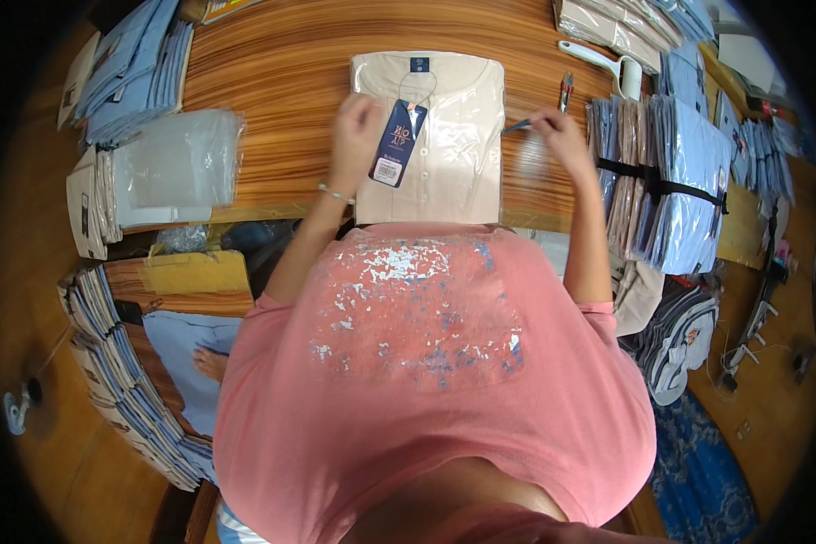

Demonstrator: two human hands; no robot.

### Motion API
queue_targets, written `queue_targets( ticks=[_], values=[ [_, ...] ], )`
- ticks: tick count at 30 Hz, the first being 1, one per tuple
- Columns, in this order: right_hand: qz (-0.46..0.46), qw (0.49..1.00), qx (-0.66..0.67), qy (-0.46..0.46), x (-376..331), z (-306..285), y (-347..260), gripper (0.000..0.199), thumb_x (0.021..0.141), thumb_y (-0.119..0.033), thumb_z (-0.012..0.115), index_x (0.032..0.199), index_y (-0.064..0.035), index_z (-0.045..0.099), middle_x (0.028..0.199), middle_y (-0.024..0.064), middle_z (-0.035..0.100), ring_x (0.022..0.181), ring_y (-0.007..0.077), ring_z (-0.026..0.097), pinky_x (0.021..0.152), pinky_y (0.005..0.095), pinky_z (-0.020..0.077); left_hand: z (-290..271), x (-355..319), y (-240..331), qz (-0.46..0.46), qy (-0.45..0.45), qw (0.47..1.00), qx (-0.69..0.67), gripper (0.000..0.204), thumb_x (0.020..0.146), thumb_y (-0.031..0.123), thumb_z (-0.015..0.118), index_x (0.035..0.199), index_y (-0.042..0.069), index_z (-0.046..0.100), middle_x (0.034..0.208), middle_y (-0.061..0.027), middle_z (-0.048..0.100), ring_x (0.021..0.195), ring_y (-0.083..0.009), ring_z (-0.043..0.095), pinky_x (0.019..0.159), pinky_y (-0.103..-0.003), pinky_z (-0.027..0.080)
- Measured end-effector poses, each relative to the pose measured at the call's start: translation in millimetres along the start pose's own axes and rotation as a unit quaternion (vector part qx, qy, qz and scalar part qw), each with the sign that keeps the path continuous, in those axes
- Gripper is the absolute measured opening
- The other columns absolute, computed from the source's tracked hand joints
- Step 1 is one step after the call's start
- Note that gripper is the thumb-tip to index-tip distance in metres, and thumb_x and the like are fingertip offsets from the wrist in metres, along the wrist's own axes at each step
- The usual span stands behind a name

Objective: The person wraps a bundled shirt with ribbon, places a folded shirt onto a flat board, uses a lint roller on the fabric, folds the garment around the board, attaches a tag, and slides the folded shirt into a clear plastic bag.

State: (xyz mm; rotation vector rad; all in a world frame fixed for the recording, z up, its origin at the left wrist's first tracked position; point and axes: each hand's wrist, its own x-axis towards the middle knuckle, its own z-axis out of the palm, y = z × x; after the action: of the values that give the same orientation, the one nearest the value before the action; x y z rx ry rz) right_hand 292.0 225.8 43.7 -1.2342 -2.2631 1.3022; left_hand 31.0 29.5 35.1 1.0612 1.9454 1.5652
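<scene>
A folded beige shirt (462, 145) in clear plastic lies in front of me, buttons up. On top rests a dark blue hang tag (399, 136) with a white label and a thin string loop. At the shirt's left edge, beside the tag, is my left hand (357, 136), its fingers curled; what they hold, if anything, is hidden. My right hand (562, 145), to the right of the shirt, pinches a thin dark blue strip-like thing (517, 126), whose tip points at the shirt's right edge. Its exact kind is too small to tell.
Bagged blue shirts (140, 82) and clear plastic bags (177, 168) lie at left. Strapped shirt packs (684, 172), a white lint roller (630, 77) and a red-and-black pen-like thing (566, 91) are at right. Another person's hand (210, 363) touches blue cloth (181, 340) at lower left.
</scene>
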Motion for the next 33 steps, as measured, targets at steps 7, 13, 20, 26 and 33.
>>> queue_targets(
  ticks=[7,13,20,26,33],
  values=[
    [0.131,0.947,-0.294,0.004,18.4,-27.9,27.6,0.032,0.082,-0.036,0.062,0.091,-0.0053,0.066,0.080,0.0167,0.065,0.080,0.0319,0.063,0.069,0.0360,0.0466,-76.5,24.6,-54.6,-0.158,0.172,0.897,-0.376,0.017,0.090,0.016,0.050,0.078,0.004,0.053,0.068,-0.0004,0.047,0.060,-0.0070,0.039,0.054,-0.023,0.033],
    [-0.129,0.989,-0.064,-0.026,-1.7,-7.8,-63.6,0.020,0.083,-0.022,0.063,0.083,-0.0023,0.064,0.075,0.0076,0.064,0.060,0.0173,0.054,0.057,0.0267,0.0419,-19.4,5.8,42.1,-0.052,-0.025,0.998,-0.008,0.018,0.090,0.014,0.050,0.078,0.002,0.053,0.074,-0.0043,0.049,0.064,-0.0174,0.046,0.060,-0.028,0.038],
    [-0.230,0.942,-0.239,0.051,-14.9,81.0,-96.0,0.009,0.080,-0.015,0.059,0.080,-0.0062,0.058,0.080,0.0079,0.058,0.080,0.0264,0.054,0.068,0.0387,0.0385,49.1,-15.1,28.0,0.162,-0.108,0.926,0.323,0.011,0.082,0.015,0.057,0.080,0.004,0.055,0.088,-0.0112,0.048,0.082,-0.0277,0.050,0.069,-0.038,0.041],
    [-0.223,0.935,-0.259,0.097,-10.7,112.7,-65.7,0.006,0.077,-0.016,0.053,0.079,-0.0107,0.056,0.082,0.0051,0.056,0.083,0.0252,0.051,0.071,0.0400,0.0358,58.4,-9.2,23.9,0.168,-0.149,0.903,0.367,0.012,0.077,0.016,0.060,0.080,0.005,0.056,0.086,-0.0100,0.048,0.081,-0.0269,0.051,0.067,-0.039,0.041],
    [-0.204,0.972,-0.086,0.077,-3.4,88.4,-100.0,0.009,0.076,-0.012,0.055,0.073,-0.0038,0.057,0.079,0.0128,0.059,0.079,0.0321,0.054,0.069,0.0429,0.0403,54.6,-0.9,28.0,0.169,-0.201,0.890,0.372,0.017,0.074,0.019,0.062,0.084,0.006,0.056,0.082,-0.0085,0.046,0.080,-0.0263,0.051,0.065,-0.038,0.042]
  ],
)
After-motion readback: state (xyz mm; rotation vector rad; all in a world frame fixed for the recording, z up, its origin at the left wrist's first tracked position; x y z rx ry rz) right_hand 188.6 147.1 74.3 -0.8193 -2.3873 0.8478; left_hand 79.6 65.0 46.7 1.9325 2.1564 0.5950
